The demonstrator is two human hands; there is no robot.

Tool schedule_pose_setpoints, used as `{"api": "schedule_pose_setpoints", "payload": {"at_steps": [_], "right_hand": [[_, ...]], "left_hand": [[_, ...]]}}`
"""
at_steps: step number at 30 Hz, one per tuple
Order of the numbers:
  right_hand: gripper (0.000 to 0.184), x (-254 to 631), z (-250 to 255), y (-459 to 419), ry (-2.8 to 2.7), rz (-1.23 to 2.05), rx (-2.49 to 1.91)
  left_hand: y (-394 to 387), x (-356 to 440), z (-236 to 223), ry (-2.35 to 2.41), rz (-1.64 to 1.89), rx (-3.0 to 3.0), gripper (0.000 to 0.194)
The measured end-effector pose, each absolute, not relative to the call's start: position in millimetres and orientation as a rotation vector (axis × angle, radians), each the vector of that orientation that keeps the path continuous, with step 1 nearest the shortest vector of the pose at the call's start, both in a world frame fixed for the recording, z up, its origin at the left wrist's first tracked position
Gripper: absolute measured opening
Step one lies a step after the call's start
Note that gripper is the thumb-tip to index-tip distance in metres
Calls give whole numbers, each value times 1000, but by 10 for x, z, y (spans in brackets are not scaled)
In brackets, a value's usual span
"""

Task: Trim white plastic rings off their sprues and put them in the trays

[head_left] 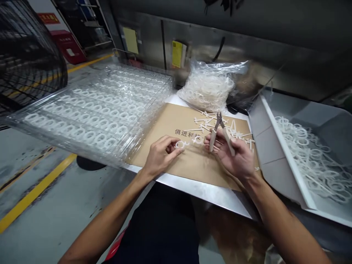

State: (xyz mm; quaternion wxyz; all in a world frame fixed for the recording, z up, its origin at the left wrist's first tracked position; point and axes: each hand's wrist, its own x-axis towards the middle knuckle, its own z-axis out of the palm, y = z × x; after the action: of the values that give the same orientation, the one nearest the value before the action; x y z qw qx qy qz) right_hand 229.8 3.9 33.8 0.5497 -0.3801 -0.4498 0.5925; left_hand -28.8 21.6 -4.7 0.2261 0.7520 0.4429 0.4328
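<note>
Just below the viewer, two bare hands work above a sheet of brown cardboard (154, 124) lying on a steel table (192, 189). The left hand (161, 156) is nearly closed, pinching a small white plastic ring (179, 145) near its edge. The ring looks light, thin and fairly stiff, so its rim seems the surest place to hold it. The right hand (229, 154) is partly open, cradling a pair of beige-handled pliers (228, 141), whose handles spread in a V with the head pointing up; it is hard to tell whether the tips meet. The pliers look firm and easiest to hold by those handles. White plastic runners (217, 119) lie scattered beyond the hands, with a clear bag of rings (206, 91) behind them, stacked clear trays (90, 117) to the left, and a grey bin (275, 154) of tangled rings to the right.
</note>
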Motion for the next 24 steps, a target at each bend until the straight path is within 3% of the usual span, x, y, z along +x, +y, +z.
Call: {"api": "schedule_pose_setpoints", "payload": {"at_steps": [10, 24], "right_hand": [[56, 2231, 362, -285, -1337, 1700, -1030], [38, 2081, 277, -356, -1437, 1711, -1223]], "left_hand": [[156, -295, 2, 1243, 1555, 1969, 23], [133, -281, -21, 1201, 1607, 2035, 27]]}}
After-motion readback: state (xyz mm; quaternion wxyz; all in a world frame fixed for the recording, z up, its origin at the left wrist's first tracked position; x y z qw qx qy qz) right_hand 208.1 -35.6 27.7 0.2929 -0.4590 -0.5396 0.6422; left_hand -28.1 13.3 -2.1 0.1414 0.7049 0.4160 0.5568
